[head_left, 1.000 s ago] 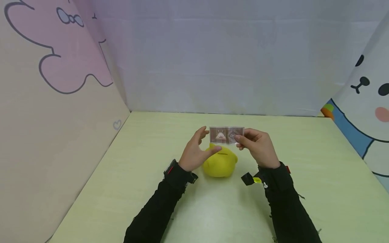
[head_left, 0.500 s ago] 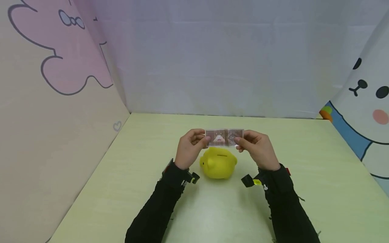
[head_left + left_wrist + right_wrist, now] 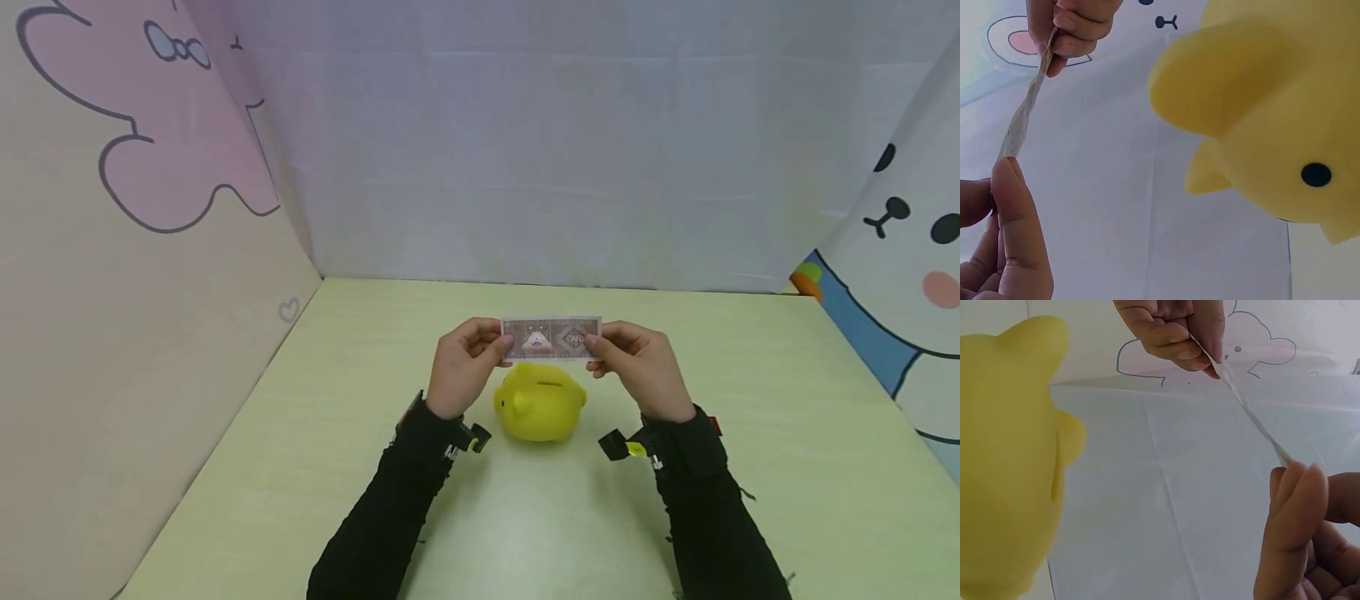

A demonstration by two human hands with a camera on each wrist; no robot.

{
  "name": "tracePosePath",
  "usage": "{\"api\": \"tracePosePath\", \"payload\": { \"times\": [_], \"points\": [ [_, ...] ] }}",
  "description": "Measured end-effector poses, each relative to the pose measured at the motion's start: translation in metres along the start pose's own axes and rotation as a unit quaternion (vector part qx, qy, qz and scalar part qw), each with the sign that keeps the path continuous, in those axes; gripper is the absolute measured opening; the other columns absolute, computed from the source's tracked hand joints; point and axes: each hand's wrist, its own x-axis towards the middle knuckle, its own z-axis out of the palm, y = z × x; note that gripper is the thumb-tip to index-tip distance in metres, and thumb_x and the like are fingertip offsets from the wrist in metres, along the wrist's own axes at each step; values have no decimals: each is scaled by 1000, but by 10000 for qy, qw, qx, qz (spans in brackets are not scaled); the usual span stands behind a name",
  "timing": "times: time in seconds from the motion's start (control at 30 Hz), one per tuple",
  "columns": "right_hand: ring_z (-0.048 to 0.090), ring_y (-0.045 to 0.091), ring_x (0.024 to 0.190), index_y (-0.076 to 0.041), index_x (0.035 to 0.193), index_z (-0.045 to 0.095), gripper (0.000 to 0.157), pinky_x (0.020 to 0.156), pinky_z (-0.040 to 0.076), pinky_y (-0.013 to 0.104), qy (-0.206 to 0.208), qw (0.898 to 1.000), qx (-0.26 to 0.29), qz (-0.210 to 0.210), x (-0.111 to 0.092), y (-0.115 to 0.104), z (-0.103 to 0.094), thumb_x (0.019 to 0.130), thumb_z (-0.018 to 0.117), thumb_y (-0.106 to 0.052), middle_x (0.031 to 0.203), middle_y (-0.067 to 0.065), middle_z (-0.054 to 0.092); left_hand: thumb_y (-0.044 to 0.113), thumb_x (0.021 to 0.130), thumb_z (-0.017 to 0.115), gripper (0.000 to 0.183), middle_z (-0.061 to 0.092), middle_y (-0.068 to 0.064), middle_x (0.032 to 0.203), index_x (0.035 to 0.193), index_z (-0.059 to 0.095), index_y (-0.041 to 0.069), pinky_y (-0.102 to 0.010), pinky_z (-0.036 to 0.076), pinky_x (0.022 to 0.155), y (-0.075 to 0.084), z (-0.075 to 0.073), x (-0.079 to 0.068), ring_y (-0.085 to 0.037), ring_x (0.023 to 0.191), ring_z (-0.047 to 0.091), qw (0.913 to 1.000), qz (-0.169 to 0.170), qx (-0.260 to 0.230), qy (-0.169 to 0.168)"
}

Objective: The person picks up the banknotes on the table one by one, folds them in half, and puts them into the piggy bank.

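Head view, centre: left hand [image 3: 463, 371] and right hand [image 3: 643, 371], nearly closed, pinch opposite ends of the note [image 3: 553, 337], above the pig [image 3: 542, 408] in frame; likely light, limp, tearable, best held by its short edges.

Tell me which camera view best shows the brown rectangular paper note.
Head view: the brown paper note faces the camera, its printed design mostly visible. Both wrist views show it nearly edge-on, as a thin strip.

Your thumbs [image 3: 501, 344] are partly covering the play banknote [image 3: 557, 335], while both wrist views are cropping the piggy bank [image 3: 1272, 106].
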Motion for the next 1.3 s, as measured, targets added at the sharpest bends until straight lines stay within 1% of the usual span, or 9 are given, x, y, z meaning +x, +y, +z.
{"api": "tracePosePath", "payload": {
  "times": [0.13,0.33,0.37,0.57,0.6,0.73,0.97,1.17,1.3],
  "points": [
    [61,15,63,9,101,62,29,61,55,25,76,10000,-44,-42,0,0,1,89,62,-18,85,24,61,10,89,62,22,61,-16,91,105,61,-4,-33,55,69,4,4,-2,-35,77,61,10000,-15,-50,16],
    [61,16,63,8,99,62,28,60,55,26,113,9998,-132,-102,0,2,1,89,63,-18,81,16,62,9,91,58,22,60,-19,97,107,60,-7,-35,55,72,10,10,-5,-36,82,62,9993,24,-313,-193],
    [61,16,63,8,99,62,28,60,55,26,121,9998,-132,-98,0,2,1,89,63,-18,81,16,62,8,92,57,22,59,-20,98,107,59,-8,-36,55,73,14,11,-6,-36,83,62,9991,-9,-331,-251],
    [61,16,63,7,99,62,29,61,55,26,111,9999,-68,-83,-1,1,1,89,63,-20,78,6,63,13,96,51,26,57,-21,98,108,58,-9,-38,54,77,18,13,-9,-37,89,60,9980,17,-438,-465],
    [61,16,63,7,99,62,29,61,55,26,108,9999,-64,-83,-1,1,1,89,63,-20,77,3,62,16,97,49,28,58,-20,99,109,58,-8,-37,54,78,15,13,-9,-34,91,60,9977,63,-466,-483],
    [62,19,64,7,99,62,29,61,55,26,77,9999,-63,-85,-2,1,1,89,63,-20,78,6,62,17,100,42,32,60,-21,105,110,58,-8,-36,53,80,17,14,-8,-26,97,61,9978,1,-429,-501],
    [61,20,65,7,98,62,28,61,55,26,-44,9999,-5,-110,-2,0,2,89,63,-20,79,11,62,4,96,48,25,58,-22,112,116,56,-8,-35,51,84,16,15,-7,-28,95,61,9981,-235,-212,-535],
    [61,21,65,7,99,62,27,61,55,26,-82,9999,25,-127,-3,-1,4,89,63,-19,80,9,62,10,95,51,33,56,-17,120,126,51,-3,-33,50,86,15,17,-8,-23,102,59,9957,-515,-358,-681],
    [60,18,64,6,101,63,27,60,55,26,-153,9997,76,-178,-2,-1,7,89,62,-18,83,14,63,14,95,53,37,57,-17,121,129,50,-2,-38,51,86,13,18,-8,-23,102,60,9926,-617,-572,-877]
  ]
}}
